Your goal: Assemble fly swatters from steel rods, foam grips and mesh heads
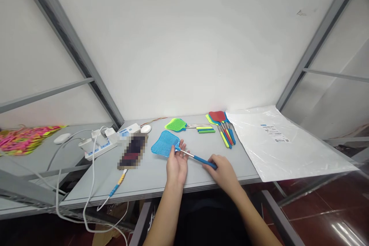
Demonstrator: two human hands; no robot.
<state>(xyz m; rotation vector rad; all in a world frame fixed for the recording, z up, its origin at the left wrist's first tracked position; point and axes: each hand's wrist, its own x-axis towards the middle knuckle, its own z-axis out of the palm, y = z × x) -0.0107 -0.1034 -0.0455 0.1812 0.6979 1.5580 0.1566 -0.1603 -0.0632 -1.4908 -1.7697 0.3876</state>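
Note:
A blue fly swatter (165, 143) with a metal rod and blue grip is held over the near middle of the table. My left hand (178, 166), palm up, has its thumb on the neck where the mesh head meets the rod, with the fingers beneath. Closed around the grip's end is my right hand (223, 172). Behind lie several swatters with a green head (175, 124) on top, their rods and green and blue grips pointing right. Further right is another pile of swatters, a red head (217, 116) uppermost, grips toward me.
A large white plastic mailer bag (250, 138) with a label covers the table's right side. On the left are a phone (134, 152) on a cable, a power strip (108, 147) with plugs, and a round white disc (145, 128). Metal posts and a wall (198, 46) enclose the table.

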